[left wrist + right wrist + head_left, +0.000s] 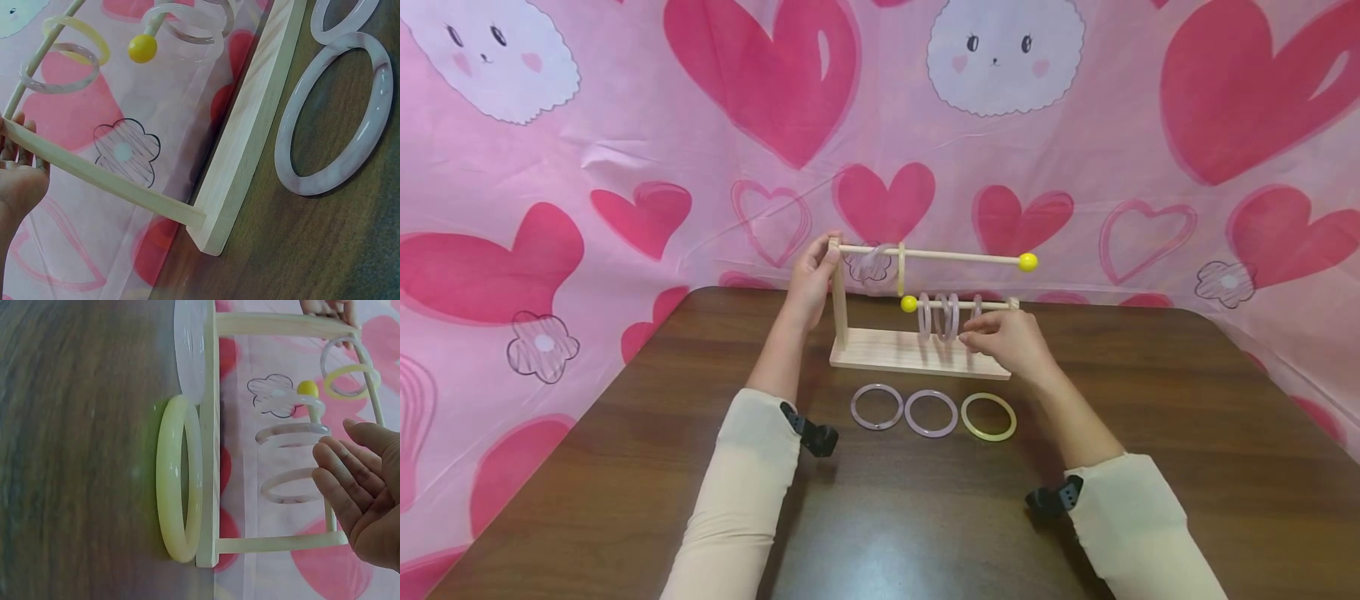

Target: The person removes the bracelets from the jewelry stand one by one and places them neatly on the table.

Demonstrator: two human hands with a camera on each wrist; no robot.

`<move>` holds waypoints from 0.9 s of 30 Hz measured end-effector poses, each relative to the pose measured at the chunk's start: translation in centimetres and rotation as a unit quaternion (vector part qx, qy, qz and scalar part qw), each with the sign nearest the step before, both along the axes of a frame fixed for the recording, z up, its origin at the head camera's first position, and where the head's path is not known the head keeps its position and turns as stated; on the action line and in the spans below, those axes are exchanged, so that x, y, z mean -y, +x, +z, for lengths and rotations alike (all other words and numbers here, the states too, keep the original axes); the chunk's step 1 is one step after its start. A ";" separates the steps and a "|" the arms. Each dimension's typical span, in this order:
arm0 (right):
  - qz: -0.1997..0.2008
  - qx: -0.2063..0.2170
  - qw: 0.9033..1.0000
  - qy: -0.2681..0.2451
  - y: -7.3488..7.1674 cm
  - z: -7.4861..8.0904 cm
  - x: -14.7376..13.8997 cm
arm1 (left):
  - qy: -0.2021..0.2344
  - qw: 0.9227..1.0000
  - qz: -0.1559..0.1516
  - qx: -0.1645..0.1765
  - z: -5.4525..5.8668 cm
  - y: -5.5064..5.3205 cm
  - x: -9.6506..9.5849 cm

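A pale wooden bangle stand (895, 352) has two rods at different heights. My left hand (808, 283) grips the top of its taller left post, thumb in front and fingers behind. On the upper rod (966, 257) hang a yellow bangle (902, 279) and a greyish-lilac bangle (62, 89). Several pale lilac and marbled bangles (954, 318) hang from the lower rod. Beside them is my right hand (1011, 342), its fingers loosely extended and holding nothing in the right wrist view; whether a fingertip touches a bangle is unclear.
In front of the stand, a marbled lilac bangle (877, 427), a lilac bangle (931, 435) and a yellow bangle (988, 437) lie in a row on the brown table (895, 517). Yellow balls cap the rod ends. A pink heart-patterned cloth (880, 125) hangs behind.
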State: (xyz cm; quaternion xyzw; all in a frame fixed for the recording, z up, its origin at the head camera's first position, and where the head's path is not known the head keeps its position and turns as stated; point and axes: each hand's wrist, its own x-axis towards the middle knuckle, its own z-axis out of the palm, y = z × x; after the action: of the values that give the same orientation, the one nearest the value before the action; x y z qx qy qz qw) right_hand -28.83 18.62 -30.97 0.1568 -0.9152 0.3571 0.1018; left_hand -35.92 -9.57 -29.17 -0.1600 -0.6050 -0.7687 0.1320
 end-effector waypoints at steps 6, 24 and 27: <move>0.024 -0.029 0.999 -0.031 0.0 -0.2 0.8 | 0.001 1.000 -0.002 0.000 0.0 -0.1 -0.2; 0.059 -0.076 0.993 -0.075 0.1 -0.2 3.5 | 0.005 1.000 -0.003 0.011 0.1 0.0 -0.1; 0.052 -0.082 0.993 -0.067 -0.1 -0.1 3.9 | 0.005 1.000 -0.003 0.010 0.1 0.1 -0.2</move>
State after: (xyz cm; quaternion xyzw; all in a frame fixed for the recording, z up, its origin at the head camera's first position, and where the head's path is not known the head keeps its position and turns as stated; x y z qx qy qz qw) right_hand -28.97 14.75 -31.12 0.2260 -0.8685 0.4080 0.1680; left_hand -35.82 -9.42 -29.08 -0.1534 -0.6016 -0.7739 0.1246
